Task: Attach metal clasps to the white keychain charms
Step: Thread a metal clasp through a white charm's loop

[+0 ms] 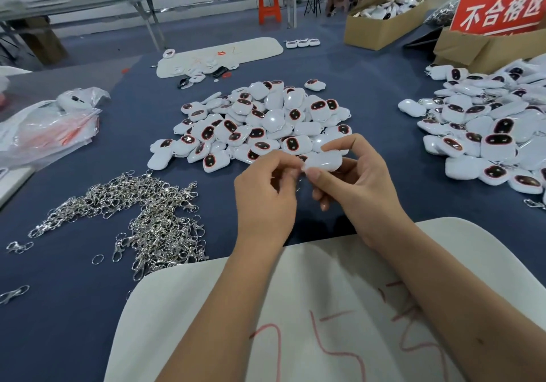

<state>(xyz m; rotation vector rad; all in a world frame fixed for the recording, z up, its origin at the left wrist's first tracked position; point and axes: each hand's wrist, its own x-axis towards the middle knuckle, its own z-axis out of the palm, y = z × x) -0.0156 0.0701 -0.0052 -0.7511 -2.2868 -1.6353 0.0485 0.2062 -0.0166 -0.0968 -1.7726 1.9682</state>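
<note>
My right hand [357, 186] holds one white charm [325, 161] between thumb and fingers, above the blue table. My left hand [266, 192] has its fingers curled at the charm's left end; whatever they pinch there is hidden by the fingers. A heap of white charms [260, 124] with dark oval faces lies just beyond my hands. A tangled pile of metal clasps [147, 216] lies on the table to the left of my left hand.
A second heap of charms [484, 133] lies at the right. A white foam mat [295, 308] with red marks sits under my forearms. Plastic bags [44, 127] lie at the left. Cardboard boxes [384, 27] and a red sign [502, 9] stand at the back right.
</note>
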